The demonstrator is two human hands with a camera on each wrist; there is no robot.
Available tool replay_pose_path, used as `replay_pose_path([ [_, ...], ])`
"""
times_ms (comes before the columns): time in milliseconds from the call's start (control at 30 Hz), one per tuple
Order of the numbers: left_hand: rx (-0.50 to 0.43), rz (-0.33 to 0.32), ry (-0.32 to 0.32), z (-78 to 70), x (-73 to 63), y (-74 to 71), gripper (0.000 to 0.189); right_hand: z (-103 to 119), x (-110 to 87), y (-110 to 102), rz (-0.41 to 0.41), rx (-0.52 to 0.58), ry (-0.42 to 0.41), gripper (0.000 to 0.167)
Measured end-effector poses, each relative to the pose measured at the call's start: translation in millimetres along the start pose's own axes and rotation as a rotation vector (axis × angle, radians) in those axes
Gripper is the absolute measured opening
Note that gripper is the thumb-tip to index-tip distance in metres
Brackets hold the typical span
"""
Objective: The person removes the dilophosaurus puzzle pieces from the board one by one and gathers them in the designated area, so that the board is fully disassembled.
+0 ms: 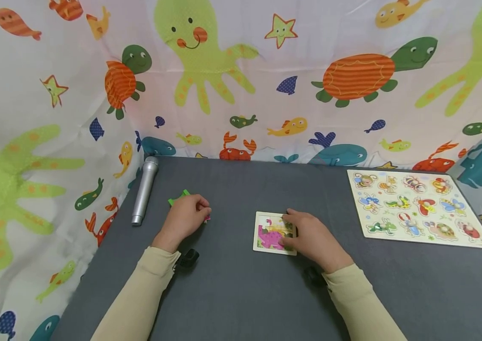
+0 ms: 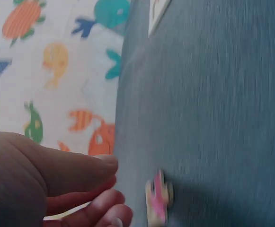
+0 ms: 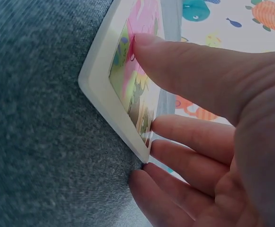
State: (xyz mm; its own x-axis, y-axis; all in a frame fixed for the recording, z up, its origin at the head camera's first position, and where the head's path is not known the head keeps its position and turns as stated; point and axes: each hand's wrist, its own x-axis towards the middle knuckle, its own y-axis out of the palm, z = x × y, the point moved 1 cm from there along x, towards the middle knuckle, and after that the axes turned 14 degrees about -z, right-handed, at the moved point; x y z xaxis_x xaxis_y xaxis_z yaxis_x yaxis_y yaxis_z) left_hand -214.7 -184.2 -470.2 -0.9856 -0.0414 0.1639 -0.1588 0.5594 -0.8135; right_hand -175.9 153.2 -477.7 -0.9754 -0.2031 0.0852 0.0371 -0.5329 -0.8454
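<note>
A small wooden jigsaw puzzle in a pale frame lies on the table, showing a pink animal. My right hand rests at its right side: the thumb touches the picture and relaxed fingers lie along the edge, as the right wrist view also shows. Over at the left, my left hand is above loose puzzle pieces, partly covering them. A green piece peeks out beyond it. In the left wrist view, a pink-faced piece lies beside the loosely curled fingers, and nothing shows between thumb and fingers.
A silver microphone-shaped cylinder lies near the table's left edge. At the right is a large board with several insect pictures. A sea-animal patterned cloth hangs behind and beside the grey table.
</note>
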Motion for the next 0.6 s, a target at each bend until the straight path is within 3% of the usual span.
replay_pose_path([
  [100, -0.013, 0.007, 0.045, -20.1, -3.2, 9.6, 0.013, -1, 0.2, -2, 0.002, -0.013, -0.009, 0.066],
  [333, -0.038, 0.105, 0.137, -69.6, -0.9, 46.5, 0.008, -1, 3.0, -1, -0.007, -0.015, 0.006, 0.064],
  [467, -0.045, 0.16, 0.175, -89.1, 0.5, 65.9, 0.009, -1, 2.8, 1, -0.007, -0.008, 0.017, 0.063],
  [600, -0.054, 0.209, 0.186, -102.3, 2.3, 75.8, 0.011, 0, 0.9, -1, -0.016, -0.004, 0.028, 0.062],
])
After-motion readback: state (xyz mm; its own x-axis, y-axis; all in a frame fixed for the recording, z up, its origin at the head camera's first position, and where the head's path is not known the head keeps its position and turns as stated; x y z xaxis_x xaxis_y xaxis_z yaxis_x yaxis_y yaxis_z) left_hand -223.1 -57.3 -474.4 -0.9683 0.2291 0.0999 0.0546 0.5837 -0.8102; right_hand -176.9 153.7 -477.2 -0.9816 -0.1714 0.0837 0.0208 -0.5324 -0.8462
